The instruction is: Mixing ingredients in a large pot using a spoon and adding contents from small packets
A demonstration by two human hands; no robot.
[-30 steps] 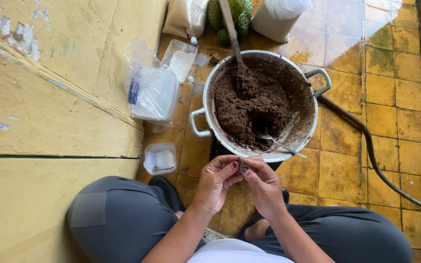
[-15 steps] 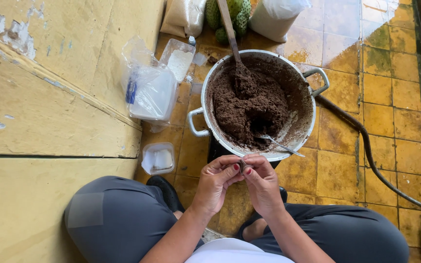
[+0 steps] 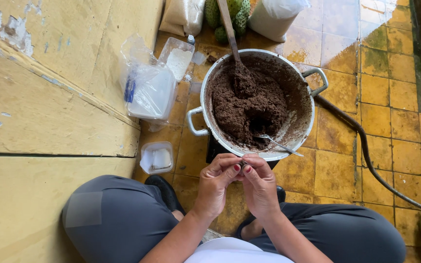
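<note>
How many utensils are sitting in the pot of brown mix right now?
2: a wooden spoon stands stuck in the brown mix on the pot's far side; a metal spoon leans over the near rim. Others could be buried.

Brown mixture, yellow floor tiles

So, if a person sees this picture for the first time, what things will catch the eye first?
First, the big metal pot of dark brown mixture on the yellow tiled floor, with a wooden stick and a spoon in it. Just below it, the left hand and right hand meet, pinching something small between the fingertips. Left of the pot lie clear plastic bags.
</note>
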